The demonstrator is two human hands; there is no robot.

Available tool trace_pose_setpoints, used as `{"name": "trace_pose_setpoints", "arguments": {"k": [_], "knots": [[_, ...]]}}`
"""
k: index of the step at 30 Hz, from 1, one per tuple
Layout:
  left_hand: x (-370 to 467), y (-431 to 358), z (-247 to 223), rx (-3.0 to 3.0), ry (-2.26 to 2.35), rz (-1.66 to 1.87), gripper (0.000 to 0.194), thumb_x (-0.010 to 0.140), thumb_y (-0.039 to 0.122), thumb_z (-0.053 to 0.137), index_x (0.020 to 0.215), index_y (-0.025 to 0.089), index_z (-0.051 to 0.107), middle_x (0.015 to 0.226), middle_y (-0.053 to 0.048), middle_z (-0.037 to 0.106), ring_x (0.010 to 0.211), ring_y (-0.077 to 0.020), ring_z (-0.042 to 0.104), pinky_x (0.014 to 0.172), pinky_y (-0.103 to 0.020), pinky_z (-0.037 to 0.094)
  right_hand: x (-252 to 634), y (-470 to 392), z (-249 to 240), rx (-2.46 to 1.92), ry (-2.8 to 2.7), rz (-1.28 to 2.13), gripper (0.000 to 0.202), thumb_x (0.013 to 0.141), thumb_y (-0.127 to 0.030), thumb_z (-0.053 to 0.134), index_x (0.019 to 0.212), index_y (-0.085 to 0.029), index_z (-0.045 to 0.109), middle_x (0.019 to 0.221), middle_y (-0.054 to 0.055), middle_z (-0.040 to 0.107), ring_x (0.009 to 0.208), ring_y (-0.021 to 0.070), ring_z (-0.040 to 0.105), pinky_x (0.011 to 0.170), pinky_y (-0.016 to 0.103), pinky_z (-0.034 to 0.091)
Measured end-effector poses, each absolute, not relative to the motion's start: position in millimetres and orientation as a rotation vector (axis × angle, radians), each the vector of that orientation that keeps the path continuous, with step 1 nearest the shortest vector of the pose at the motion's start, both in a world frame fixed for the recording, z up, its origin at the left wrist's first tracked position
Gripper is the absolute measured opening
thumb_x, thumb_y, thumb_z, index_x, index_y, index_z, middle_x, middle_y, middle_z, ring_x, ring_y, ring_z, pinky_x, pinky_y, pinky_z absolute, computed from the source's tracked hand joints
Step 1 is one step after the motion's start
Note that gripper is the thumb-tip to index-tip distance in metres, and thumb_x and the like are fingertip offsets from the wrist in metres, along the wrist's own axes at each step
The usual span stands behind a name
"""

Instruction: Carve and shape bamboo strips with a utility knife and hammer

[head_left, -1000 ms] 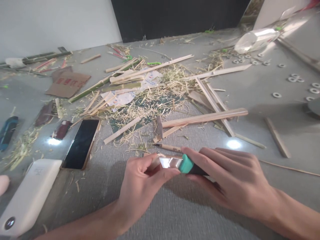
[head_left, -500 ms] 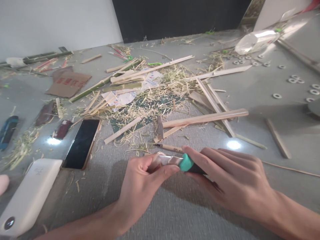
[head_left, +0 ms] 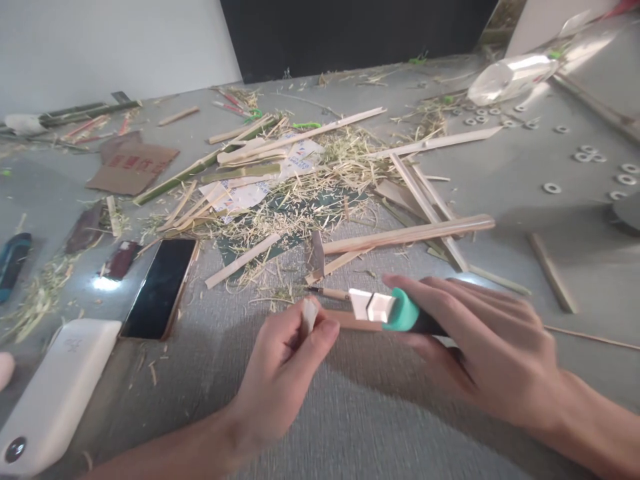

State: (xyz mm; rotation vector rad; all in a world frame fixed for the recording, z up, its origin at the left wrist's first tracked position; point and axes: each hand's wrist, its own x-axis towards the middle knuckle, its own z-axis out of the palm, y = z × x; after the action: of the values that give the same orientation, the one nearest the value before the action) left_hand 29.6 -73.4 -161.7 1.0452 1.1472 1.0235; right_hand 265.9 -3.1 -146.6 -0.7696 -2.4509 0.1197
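Note:
My left hand (head_left: 285,373) is closed, pinching a small pale bamboo piece (head_left: 310,313) between thumb and forefinger; most of the piece is hidden in the fist. Wrapped round the black handle of a utility knife (head_left: 403,310) with a teal collar is my right hand (head_left: 485,353). The blade points left toward the bamboo piece, with a gap between them. A flat brown wooden strip (head_left: 357,321) shows behind the blade, between the hands; I cannot tell whether it is held. A slim wooden-handled tool with a dark tip (head_left: 333,293) lies just beyond.
Shavings (head_left: 295,220) and bamboo strips cover the middle of the table. A phone (head_left: 160,287), a white power bank (head_left: 60,393) and a second cutter (head_left: 14,267) lie left. Several white rings (head_left: 553,189) and a clear bottle (head_left: 513,79) are at the right.
The knife has moved right, away from my left hand, and its blade now shows fully, turned to the light. The bamboo piece in my left hand now stands more upright.

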Motion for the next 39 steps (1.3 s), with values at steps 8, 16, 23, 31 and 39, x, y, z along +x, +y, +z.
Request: {"name": "trace_pose_setpoints", "arguments": {"k": [8,16,23,31,39], "knots": [[30.9,-71.5,-157.1,0.887,0.953,0.844,0.025,0.088,0.039,0.079,0.093,0.021,0.063,0.071,0.003,0.047,0.06,-0.0102,0.038,0.054,-0.024,0.032,256.8,-3.7,-151.3,-0.569,-2.554,0.307,0.035,0.111,-0.033,0.047,0.132,-0.007,0.057,0.089,0.006,0.066,0.07,0.0162,0.055,0.06,0.031,0.044],[32.7,-71.5,-158.9,0.937,0.996,0.881,0.028,0.092,0.042,0.076,0.08,0.019,0.065,0.069,0.003,0.043,0.062,-0.0104,0.033,0.055,-0.025,0.027,255.8,-9.5,-152.0,-0.573,-2.538,0.225,0.032,0.109,-0.029,0.052,0.13,-0.006,0.059,0.094,0.008,0.07,0.074,0.0169,0.059,0.062,0.032,0.047],[37.2,-68.9,-153.6,0.886,0.981,0.927,0.027,0.093,0.034,0.077,0.074,0.019,0.064,0.058,0.008,0.028,0.054,-0.0079,0.02,0.053,-0.024,0.024,259.1,-16.3,-151.6,-0.63,-2.51,0.049,0.035,0.101,-0.019,0.062,0.133,-0.004,0.06,0.091,0.009,0.072,0.073,0.0186,0.063,0.061,0.033,0.048],[37.2,-70.4,-154.3,0.861,1.02,0.931,0.047,0.093,0.04,0.076,0.061,0.018,0.049,0.053,0.01,0.023,0.05,-0.0064,0.015,0.05,-0.024,0.022,255.8,-18.7,-150.2,-0.688,-2.516,0.033,0.032,0.103,-0.02,0.059,0.133,-0.006,0.06,0.085,0.006,0.07,0.068,0.0167,0.062,0.059,0.031,0.047],[36.7,-70.4,-152.5,0.856,1.057,0.931,0.041,0.092,0.045,0.077,0.067,0.018,0.058,0.054,0.009,0.025,0.051,-0.0071,0.019,0.05,-0.024,0.02,255.2,-21.7,-152.2,-0.733,-2.524,0.09,0.034,0.104,-0.021,0.058,0.136,-0.007,0.06,0.087,0.005,0.07,0.071,0.0159,0.065,0.062,0.03,0.048]]}}
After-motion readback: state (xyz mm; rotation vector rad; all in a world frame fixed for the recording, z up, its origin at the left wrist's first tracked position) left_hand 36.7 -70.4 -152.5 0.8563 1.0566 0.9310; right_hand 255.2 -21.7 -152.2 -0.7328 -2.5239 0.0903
